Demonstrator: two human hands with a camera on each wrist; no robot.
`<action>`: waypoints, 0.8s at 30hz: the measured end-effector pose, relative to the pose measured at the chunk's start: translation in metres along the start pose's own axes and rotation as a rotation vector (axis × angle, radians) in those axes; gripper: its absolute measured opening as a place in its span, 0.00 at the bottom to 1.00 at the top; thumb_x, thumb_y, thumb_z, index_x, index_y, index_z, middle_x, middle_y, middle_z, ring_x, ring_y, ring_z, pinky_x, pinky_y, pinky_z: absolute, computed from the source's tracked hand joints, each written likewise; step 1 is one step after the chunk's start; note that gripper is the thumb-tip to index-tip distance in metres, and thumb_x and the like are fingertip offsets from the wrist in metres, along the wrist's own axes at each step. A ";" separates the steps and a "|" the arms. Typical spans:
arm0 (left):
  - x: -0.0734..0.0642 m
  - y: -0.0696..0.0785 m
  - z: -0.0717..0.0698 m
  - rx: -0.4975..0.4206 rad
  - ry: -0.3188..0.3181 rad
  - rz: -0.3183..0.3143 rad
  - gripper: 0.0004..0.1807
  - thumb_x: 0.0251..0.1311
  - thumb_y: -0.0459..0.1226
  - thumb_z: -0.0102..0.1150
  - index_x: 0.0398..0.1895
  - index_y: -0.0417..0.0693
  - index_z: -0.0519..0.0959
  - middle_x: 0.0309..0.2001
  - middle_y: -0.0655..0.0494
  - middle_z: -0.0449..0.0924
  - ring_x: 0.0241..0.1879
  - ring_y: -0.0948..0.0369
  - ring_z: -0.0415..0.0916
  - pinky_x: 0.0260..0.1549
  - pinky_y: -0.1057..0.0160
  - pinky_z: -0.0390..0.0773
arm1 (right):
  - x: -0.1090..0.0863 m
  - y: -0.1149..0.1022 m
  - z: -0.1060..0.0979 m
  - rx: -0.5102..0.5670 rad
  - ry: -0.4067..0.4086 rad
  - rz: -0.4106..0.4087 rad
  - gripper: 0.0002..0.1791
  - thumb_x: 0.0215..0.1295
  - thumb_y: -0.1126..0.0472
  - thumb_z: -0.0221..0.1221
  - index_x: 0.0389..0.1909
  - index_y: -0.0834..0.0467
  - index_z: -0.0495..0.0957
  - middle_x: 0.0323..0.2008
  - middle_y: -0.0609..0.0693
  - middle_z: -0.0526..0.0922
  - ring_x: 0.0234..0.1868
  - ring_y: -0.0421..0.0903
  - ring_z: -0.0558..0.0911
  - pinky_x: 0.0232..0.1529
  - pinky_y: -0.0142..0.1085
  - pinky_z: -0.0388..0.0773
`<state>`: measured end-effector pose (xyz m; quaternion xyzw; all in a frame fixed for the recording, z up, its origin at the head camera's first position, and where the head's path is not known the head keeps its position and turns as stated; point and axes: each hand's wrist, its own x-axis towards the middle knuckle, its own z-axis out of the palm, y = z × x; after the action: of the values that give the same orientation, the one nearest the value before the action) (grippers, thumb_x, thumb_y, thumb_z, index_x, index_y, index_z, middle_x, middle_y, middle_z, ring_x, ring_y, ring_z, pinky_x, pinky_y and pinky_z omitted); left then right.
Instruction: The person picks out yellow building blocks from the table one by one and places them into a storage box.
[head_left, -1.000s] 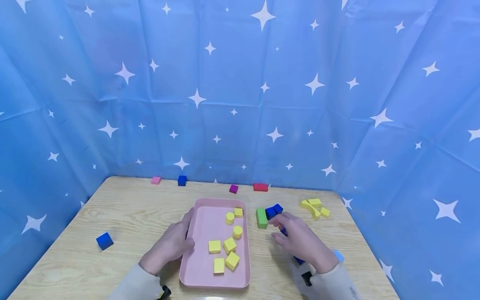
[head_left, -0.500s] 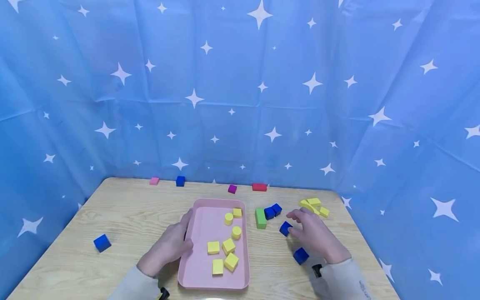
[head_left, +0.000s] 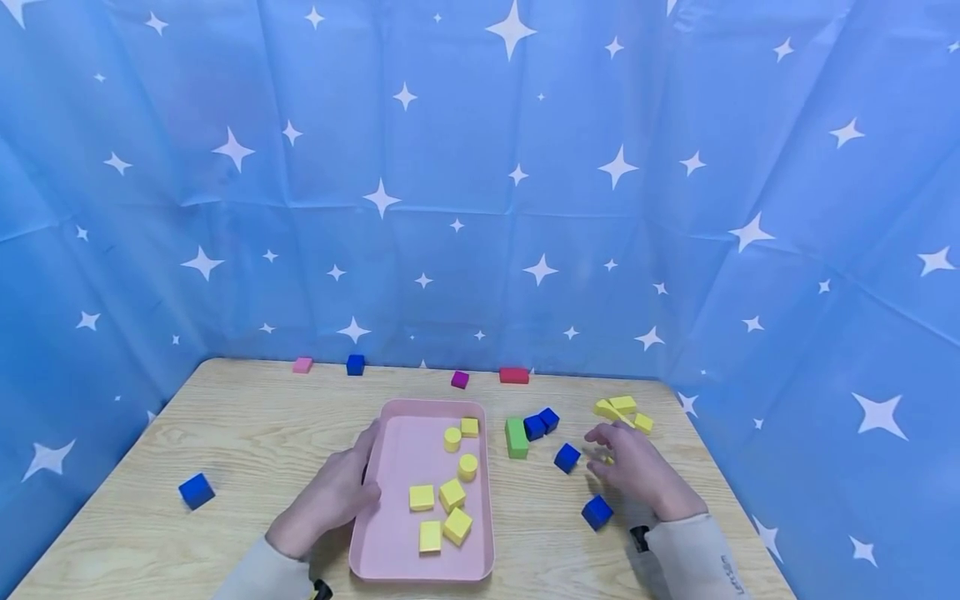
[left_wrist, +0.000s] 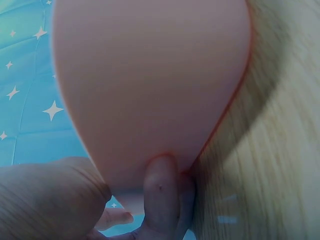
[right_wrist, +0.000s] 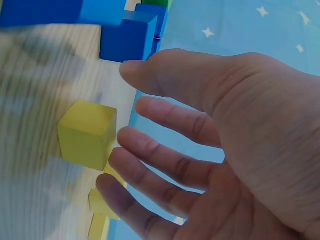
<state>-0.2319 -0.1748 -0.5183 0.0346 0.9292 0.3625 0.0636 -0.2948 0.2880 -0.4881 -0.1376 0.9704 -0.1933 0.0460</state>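
My left hand (head_left: pixel 333 496) grips the left rim of a pink tray (head_left: pixel 397 450), thumb over the edge and fingers against the outer wall; the tray's side fills much of the left wrist view (left_wrist: pixel 155 85). Several yellow blocks (head_left: pixel 452 494) lie in the tray, cubes and cylinders. To the right of it, my right hand (head_left: pixel 641 467) hovers with fingers spread and slightly bent, holding nothing. Just off its fingertips in the right wrist view sits a yellow cube (right_wrist: pixel 87 135), mostly hidden by the hand in the head view. Blue cubes (head_left: pixel 567 457) lie left of this hand.
A green block (head_left: pixel 516 438) and two blue cubes (head_left: pixel 542 423) stand right of the tray. More yellow blocks (head_left: pixel 622 406) are grouped farther back. Pink, blue, purple and red blocks (head_left: pixel 513 376) line the back edge; another blue cube (head_left: pixel 197 492) is far left.
My right hand has moved right, from over the blue cubes to the yellow cube, uncovering the blue ones. The left hand keeps its grip on the tray.
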 end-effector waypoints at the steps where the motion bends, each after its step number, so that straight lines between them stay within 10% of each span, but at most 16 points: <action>1: 0.000 0.000 0.000 -0.001 0.000 0.001 0.56 0.65 0.24 0.68 0.96 0.34 0.52 0.84 0.28 0.75 0.68 0.47 0.85 0.74 0.37 0.85 | 0.000 0.000 0.000 0.001 -0.007 0.002 0.22 0.74 0.64 0.77 0.65 0.63 0.88 0.59 0.60 0.90 0.61 0.61 0.90 0.62 0.60 0.91; 24: 0.000 0.000 0.001 0.010 -0.001 -0.019 0.56 0.67 0.25 0.67 0.96 0.34 0.51 0.84 0.27 0.73 0.64 0.49 0.85 0.73 0.40 0.86 | 0.001 0.010 0.001 0.002 -0.031 0.034 0.17 0.71 0.71 0.76 0.58 0.64 0.89 0.53 0.58 0.94 0.56 0.58 0.92 0.56 0.56 0.93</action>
<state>-0.2317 -0.1739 -0.5188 0.0265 0.9313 0.3570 0.0672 -0.2983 0.2962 -0.4931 -0.1239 0.9716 -0.1911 0.0645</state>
